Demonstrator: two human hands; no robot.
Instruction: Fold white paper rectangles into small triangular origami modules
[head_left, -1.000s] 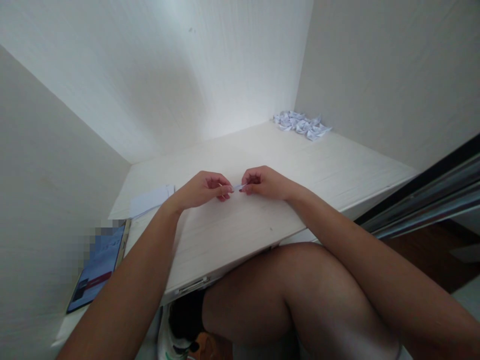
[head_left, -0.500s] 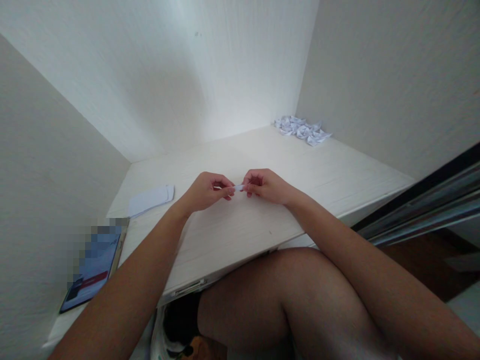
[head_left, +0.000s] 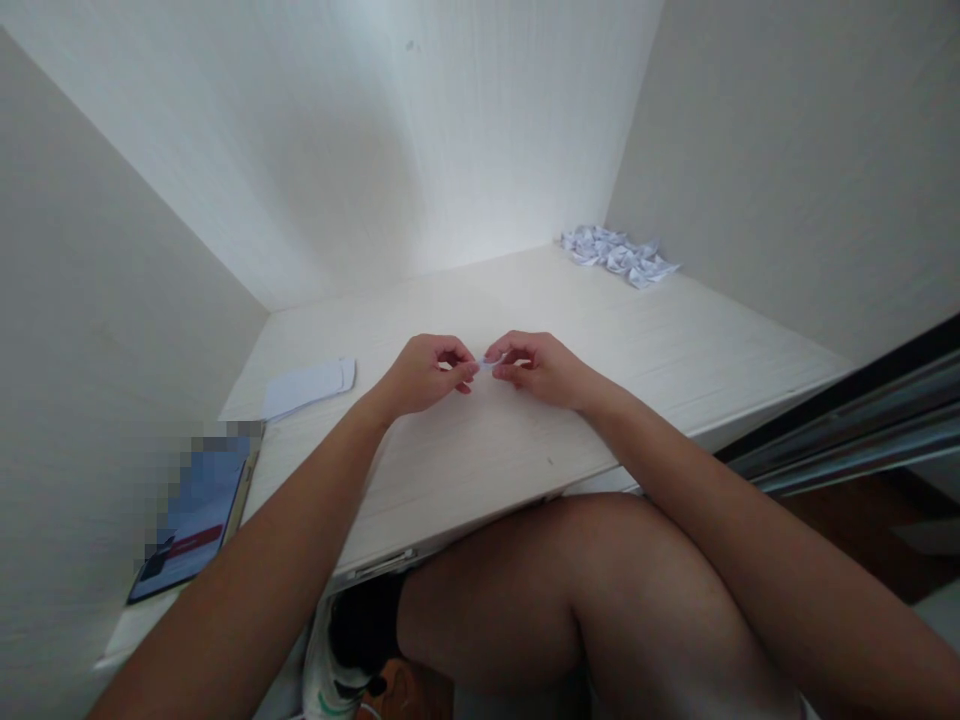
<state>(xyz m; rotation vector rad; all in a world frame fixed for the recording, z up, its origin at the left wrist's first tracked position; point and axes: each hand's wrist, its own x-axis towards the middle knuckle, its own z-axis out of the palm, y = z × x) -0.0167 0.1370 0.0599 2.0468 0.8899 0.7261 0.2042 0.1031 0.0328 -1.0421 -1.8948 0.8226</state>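
Between my two hands, just over the white desk (head_left: pixel 465 450), is a small folded piece of white paper (head_left: pixel 487 366). My left hand (head_left: pixel 437 372) pinches its left end between thumb and fingers. At the other end, the thumb and index finger of my right hand (head_left: pixel 536 368) close on the paper, with a curved gap between them. Most of the paper is hidden by the fingertips, so its exact shape is hard to make out.
A pile of folded white paper pieces (head_left: pixel 619 255) lies in the back right corner. Left of my hands is a stack of flat paper sheets (head_left: pixel 309 388). A tablet (head_left: pixel 191 530) rests at the left wall. My bent leg (head_left: pixel 525 590) is below the desk's front edge.
My right thumb and index finger have shifted on the paper and spread slightly, and less of a flat strip shows. The whole view has moved a little.
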